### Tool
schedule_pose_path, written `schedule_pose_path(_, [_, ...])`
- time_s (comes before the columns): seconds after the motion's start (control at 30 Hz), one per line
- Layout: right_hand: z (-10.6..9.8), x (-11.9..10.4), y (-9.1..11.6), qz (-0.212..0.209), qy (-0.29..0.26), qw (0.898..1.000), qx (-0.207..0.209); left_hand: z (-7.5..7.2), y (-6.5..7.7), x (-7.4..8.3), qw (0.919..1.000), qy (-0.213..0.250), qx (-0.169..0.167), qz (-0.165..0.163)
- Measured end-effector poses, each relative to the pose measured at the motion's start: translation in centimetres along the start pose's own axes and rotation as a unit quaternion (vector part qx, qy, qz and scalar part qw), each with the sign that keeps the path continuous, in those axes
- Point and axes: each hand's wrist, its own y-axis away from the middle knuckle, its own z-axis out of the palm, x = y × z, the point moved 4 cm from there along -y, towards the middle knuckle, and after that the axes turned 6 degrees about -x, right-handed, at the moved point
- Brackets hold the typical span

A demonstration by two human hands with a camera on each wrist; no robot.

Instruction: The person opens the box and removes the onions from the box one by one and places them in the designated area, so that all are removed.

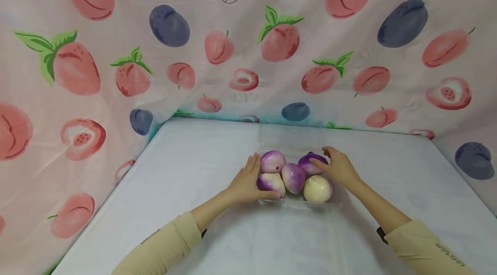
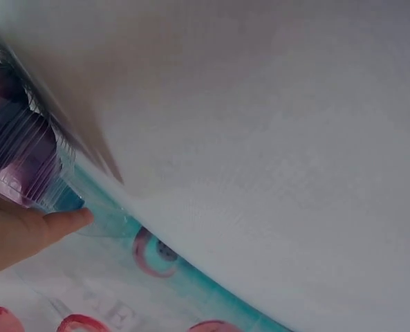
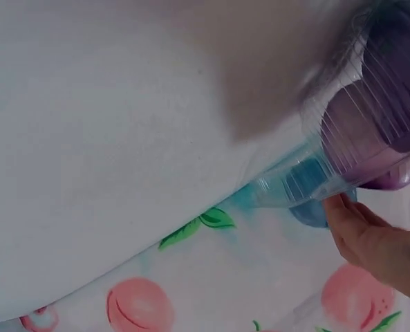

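Several glossy round purple-and-cream vegetables sit in a clear plastic container. At its left side my left hand lies with fingers extended along the wall and thumb along the front edge, beside a purple-topped cream one and a pale purple one. My right hand is at the back right, its thumb across a dark purple vegetable and its fingertips near the rim. A purple one lies in the middle, a mostly cream one at front right. Both wrist views show the container's ribbed side.
The container's clear lid lies folded back behind it, hard to make out. A white-covered table spreads around. Fruit-printed cloth hangs along the table's back and sides.
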Motion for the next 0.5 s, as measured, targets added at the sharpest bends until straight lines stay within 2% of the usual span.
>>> schedule_pose_path(0.2, [-0.05,-0.48,-0.29,0.009,0.024,0.998,-0.050,-0.02,-0.15,0.02,0.9995,-0.027,-0.011,-0.009])
schedule_pose_path(0.37, [-0.02,-0.45,-0.55,0.006,0.043,0.998,-0.046,-0.05,-0.09,0.01,0.9989,-0.041,-0.018,-0.010])
schedule_pose_path(0.5, [0.21,-0.39,-0.66,-0.012,0.059,0.997,-0.040,-0.04,-0.02,-0.04,0.9992,-0.023,-0.031,-0.010])
